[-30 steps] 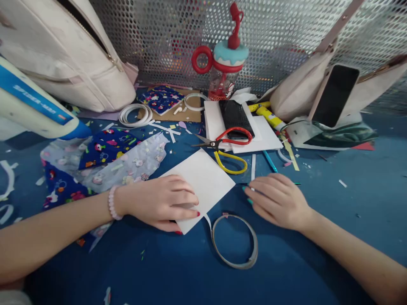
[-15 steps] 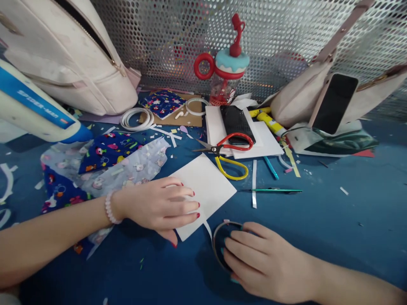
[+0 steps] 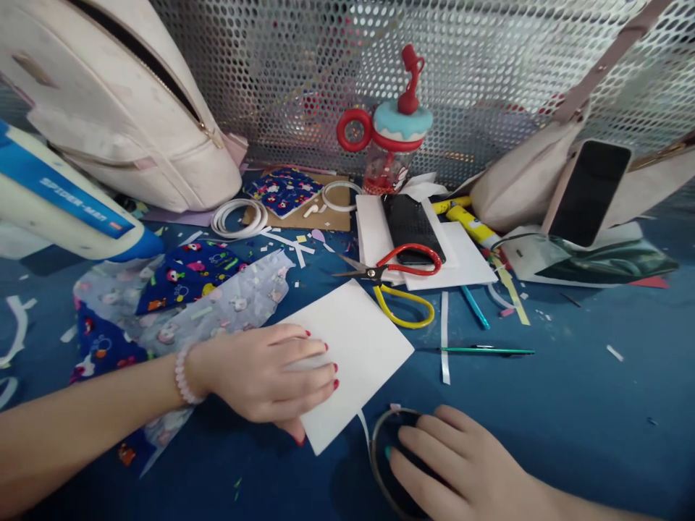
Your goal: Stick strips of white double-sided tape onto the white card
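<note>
Left hand (image 3: 271, 380): flat, fingers spread slightly, palm down on near-left corner of white sheet (image 3: 358, 347), pressing it to blue table (image 3: 570, 420); bead bracelet (image 3: 182, 376) at wrist. Right hand (image 3: 461, 470): near edge of view, fingers loosely together, laid over thin grey ring (image 3: 380, 449), fingertips inside the hoop & touching it; grip on ring itself cannot be told. Ring lies just near & right of sheet's near corner, almost touching. Left of sheet: patterned fabric (image 3: 184, 289), part under left forearm. Far of sheet: scissors (image 3: 396, 271) w/ red & yellow handles, blades pointing left, partly on white foam boards (image 3: 461, 260) bearing a black phone (image 3: 410, 224). Right of sheet: green pen (image 3: 489, 351) lying flat, white paper strip (image 3: 444, 336) just beside it. Far edge, by perforated metal screen (image 3: 489, 65): red-topped bottle (image 3: 391, 141), white coiled rings (image 3: 239, 217), glue stick (image 3: 472, 224), pale bags; second phone (image 3: 589, 192) leaning against far-right bag (image 3: 521, 174). Far left: white backpack (image 3: 119, 108). Paper scraps scattered over table.
</note>
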`<state>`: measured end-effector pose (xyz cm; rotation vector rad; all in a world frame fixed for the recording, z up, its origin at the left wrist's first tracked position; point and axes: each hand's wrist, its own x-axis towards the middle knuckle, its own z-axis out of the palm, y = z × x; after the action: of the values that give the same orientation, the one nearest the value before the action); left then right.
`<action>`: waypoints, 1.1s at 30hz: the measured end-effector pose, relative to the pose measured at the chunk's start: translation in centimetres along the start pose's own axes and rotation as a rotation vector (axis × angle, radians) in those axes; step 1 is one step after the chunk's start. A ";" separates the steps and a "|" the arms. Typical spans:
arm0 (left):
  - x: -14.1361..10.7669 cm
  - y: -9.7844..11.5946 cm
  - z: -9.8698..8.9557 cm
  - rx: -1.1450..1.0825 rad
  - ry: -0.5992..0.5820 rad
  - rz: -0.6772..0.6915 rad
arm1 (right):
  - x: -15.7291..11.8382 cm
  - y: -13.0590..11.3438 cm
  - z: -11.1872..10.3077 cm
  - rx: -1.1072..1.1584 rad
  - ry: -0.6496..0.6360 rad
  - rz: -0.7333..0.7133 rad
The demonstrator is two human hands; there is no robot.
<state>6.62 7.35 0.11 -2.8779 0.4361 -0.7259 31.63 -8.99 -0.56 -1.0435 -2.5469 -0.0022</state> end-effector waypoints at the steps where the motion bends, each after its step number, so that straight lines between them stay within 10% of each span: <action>1: -0.1 -0.1 -0.1 0.035 0.013 -0.020 | 0.0 0.0 0.0 -0.001 -0.023 0.029; 33: -0.4 -0.7 0.3 -0.081 -0.131 -0.005 | -0.1 0.4 -0.4 -0.014 0.102 0.062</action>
<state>6.60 8.16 -0.21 -2.9802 0.4505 -0.5278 32.08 -8.85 -0.31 -1.0986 -2.4253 -0.0550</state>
